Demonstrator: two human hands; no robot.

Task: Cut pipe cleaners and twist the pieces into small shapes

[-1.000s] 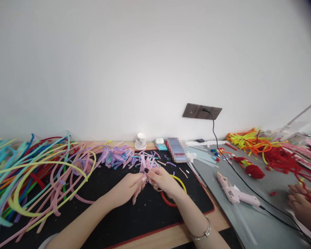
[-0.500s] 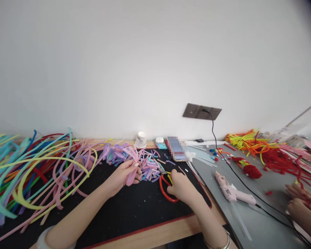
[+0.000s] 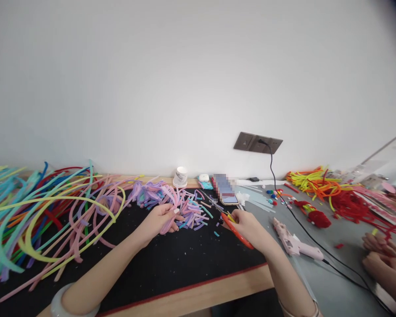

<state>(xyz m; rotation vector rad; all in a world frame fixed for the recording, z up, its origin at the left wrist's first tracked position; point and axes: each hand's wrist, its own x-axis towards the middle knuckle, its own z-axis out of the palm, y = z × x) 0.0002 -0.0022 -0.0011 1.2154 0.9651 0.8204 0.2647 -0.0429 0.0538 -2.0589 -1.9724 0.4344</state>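
My left hand pinches a pink looped bundle of fuzzy stems above the black mat. Fingers of my right hand are wrapped round the orange-handled scissors, whose blades point up and left toward the mat's back. Behind and between the hands lies a heap of short purple, pink and blue stem pieces. A bunch of purple and teal stems rests behind my left hand.
Long coloured stems cover the left side. At the back are a paper cup and a phone. A pink glue gun with a black cord lies right, near another person's hands, red stems and a red figure.
My right hand has moved right and slightly up with the scissors, which now point up-left with their blades more in view. My left hand still holds the pink bundle, almost in place.
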